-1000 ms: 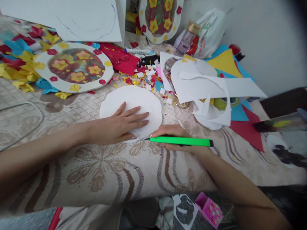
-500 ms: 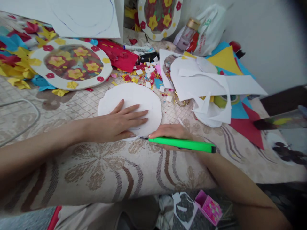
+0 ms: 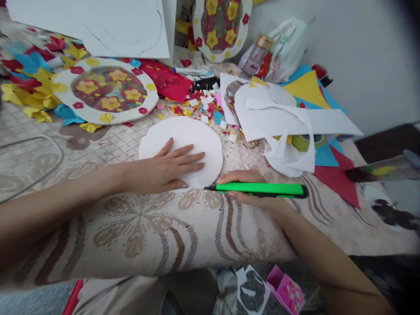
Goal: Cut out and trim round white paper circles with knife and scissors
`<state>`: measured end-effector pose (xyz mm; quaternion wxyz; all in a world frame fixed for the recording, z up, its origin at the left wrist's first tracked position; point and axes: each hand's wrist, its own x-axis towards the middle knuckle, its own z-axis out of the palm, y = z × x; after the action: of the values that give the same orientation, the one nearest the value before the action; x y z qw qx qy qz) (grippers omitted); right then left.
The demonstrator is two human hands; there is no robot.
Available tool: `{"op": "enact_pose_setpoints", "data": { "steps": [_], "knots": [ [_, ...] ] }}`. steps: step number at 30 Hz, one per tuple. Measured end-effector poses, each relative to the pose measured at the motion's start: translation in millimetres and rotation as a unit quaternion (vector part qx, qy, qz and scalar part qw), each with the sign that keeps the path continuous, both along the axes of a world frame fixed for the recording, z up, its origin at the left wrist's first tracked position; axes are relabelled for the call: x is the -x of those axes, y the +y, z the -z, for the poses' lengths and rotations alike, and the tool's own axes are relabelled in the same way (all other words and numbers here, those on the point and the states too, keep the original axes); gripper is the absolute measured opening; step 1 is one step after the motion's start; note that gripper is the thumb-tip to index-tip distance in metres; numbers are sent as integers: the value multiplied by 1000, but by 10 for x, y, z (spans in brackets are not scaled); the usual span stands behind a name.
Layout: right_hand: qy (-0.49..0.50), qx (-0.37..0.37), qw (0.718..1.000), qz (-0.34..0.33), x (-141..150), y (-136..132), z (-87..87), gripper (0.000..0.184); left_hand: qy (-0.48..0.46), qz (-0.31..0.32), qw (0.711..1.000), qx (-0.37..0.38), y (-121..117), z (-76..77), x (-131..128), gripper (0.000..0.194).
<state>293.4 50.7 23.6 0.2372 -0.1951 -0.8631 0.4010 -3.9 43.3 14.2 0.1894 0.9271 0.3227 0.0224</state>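
Observation:
A roundish white foam or card disc (image 3: 210,135) lies near the table's front edge. My left hand (image 3: 177,164) rests flat on it with the fingers spread. My right hand (image 3: 243,177) is closed around a bright green utility knife (image 3: 262,189). The knife's dark blade points left, close to the disc's lower right edge; I cannot tell whether it touches. Small white trimmings lie just right of the disc.
White offcuts (image 3: 288,118) and coloured sheets (image 3: 306,89) pile up at right, beside scissors (image 3: 246,141). A flower-decorated oval frame (image 3: 62,87) lies at left; another (image 3: 196,33) stands behind. Small paper scraps (image 3: 203,103) litter the middle. A patterned cloth (image 3: 141,236) covers the table.
My right hand has drawn the utility knife a little to the right, away from the left thumb, and its handle is now nearly level. My left hand stays flat on the disc.

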Motion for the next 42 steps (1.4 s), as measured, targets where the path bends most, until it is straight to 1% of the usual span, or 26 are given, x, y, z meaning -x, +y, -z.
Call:
{"op": "enact_pose_setpoints", "data": {
  "steps": [3, 6, 9, 13, 15, 18, 20, 22, 27, 31, 35, 37, 39, 42],
  "knots": [
    [23, -39, 999, -21, 41, -15, 45, 25, 9, -4, 1000, -1, -2, 3, -7, 58],
    [14, -74, 996, -55, 91, -11, 89, 27, 13, -6, 1000, -3, -7, 11, -4, 58],
    [-2, -88, 995, -51, 117, -4, 102, 25, 11, -4, 1000, -8, -11, 18, 2, 58],
    [3, -109, 992, -57, 135, -9, 96, 25, 8, -4, 1000, -9, -11, 29, 2, 58],
    [-5, -114, 992, -48, 144, -18, 84, 23, 10, -4, 1000, -9, -10, 34, -2, 58],
    [-11, -86, 995, -46, 148, -33, 56, 21, 17, -4, 1000, -14, -10, 34, -7, 57],
    [2, -52, 997, -53, 141, -41, 40, 22, 19, -4, 1000, -19, -12, 26, -9, 57],
    [12, -35, 998, -48, 133, -48, 33, 23, 24, -4, 999, -21, -13, 17, -14, 57],
    [3, -36, 999, -23, 129, -66, 30, 23, 31, -8, 999, -15, -21, 10, -39, 58],
    [4, -33, 999, -5, 119, -47, 27, 22, 1, -12, 1000, -8, -21, 0, -7, 59],
    [22, -38, 998, -33, 96, -14, 44, 24, -28, 9, 999, 32, 12, -66, 111, 72],
    [27, -36, 998, -44, 92, -7, 50, 24, -24, 14, 999, 42, 35, -98, 162, 72],
    [23, -29, 999, -39, 93, -10, 49, 24, -11, 12, 999, 44, 51, -113, 184, 72],
    [28, -19, 999, -29, 98, -27, 38, 24, 9, 4, 999, 38, 40, -101, 152, 73]
  ]
}}
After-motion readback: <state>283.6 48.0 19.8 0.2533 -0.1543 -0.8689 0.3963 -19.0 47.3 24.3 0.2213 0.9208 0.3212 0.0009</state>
